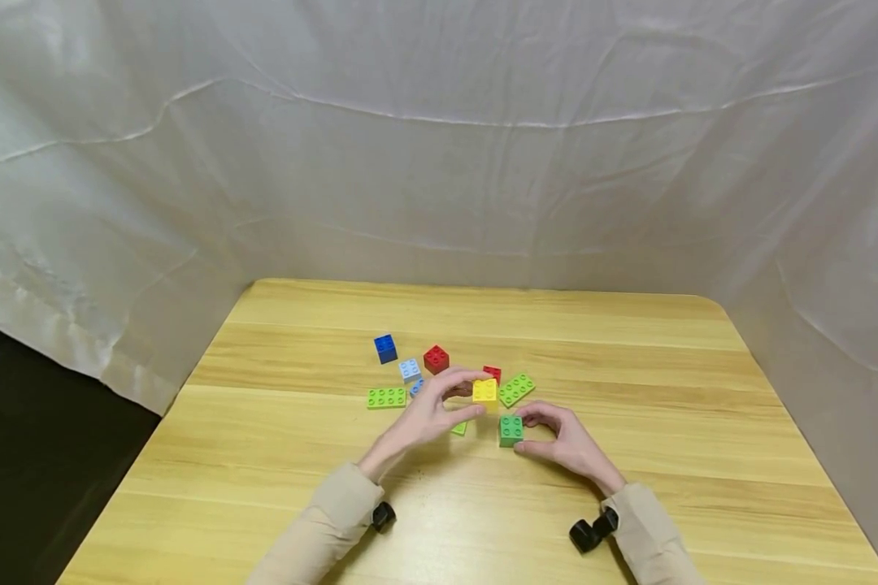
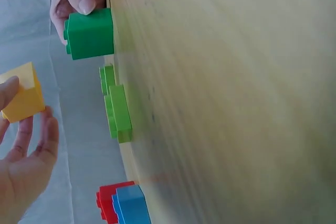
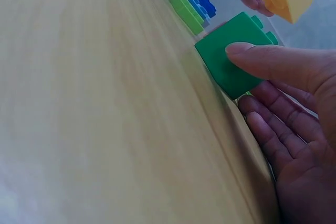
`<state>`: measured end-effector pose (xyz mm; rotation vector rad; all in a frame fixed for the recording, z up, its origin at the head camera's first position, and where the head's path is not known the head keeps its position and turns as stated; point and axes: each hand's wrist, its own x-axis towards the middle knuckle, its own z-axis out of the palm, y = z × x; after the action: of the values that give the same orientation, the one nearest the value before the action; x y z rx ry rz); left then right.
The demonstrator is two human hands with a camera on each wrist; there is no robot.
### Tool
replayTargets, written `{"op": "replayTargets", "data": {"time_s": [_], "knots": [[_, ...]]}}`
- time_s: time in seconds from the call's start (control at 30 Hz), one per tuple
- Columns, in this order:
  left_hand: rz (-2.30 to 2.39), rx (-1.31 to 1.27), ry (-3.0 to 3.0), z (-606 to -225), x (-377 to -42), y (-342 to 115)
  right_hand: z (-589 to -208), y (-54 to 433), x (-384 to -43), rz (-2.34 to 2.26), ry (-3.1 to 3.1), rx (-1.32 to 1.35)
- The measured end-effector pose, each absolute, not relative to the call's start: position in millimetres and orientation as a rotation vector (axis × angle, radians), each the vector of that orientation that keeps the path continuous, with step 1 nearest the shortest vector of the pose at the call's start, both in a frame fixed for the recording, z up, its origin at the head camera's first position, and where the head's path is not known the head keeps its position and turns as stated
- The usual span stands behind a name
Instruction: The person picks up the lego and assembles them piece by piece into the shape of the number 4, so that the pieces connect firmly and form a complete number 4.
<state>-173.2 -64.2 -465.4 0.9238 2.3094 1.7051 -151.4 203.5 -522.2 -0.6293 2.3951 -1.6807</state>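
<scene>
A yellow toy brick point(image 1: 485, 393) is pinched between the thumb and fingers of my left hand point(image 1: 437, 406), raised above the table. In the left wrist view that yellow brick point(image 2: 24, 94) hangs clear of the wood. My right hand point(image 1: 567, 441) grips a green two-by-two brick point(image 1: 510, 431) by its sides, studs up, just right of and nearer than the yellow one. The right wrist view has the thumb pressed on the green brick's side point(image 3: 233, 59), low at the tabletop. Part of a lime brick point(image 1: 458, 427) shows beneath my left hand.
Around the hands on the wooden table point(image 1: 263, 455) lie a lime plate point(image 1: 386, 398), another lime plate point(image 1: 517, 390), a dark blue brick point(image 1: 384, 348), a light blue brick point(image 1: 410, 370), a red brick point(image 1: 436, 359) and a partly covered red brick point(image 1: 493, 373). Grey cloth point(image 1: 483, 187) hangs behind.
</scene>
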Motion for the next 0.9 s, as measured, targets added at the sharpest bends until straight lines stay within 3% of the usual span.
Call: {"op": "replayTargets", "data": {"time_s": [0.9], "knots": [[1.273,0.918,2.482,-460,-165,-36,-524,203,-149,-1.661,2.453,-0.564]]}}
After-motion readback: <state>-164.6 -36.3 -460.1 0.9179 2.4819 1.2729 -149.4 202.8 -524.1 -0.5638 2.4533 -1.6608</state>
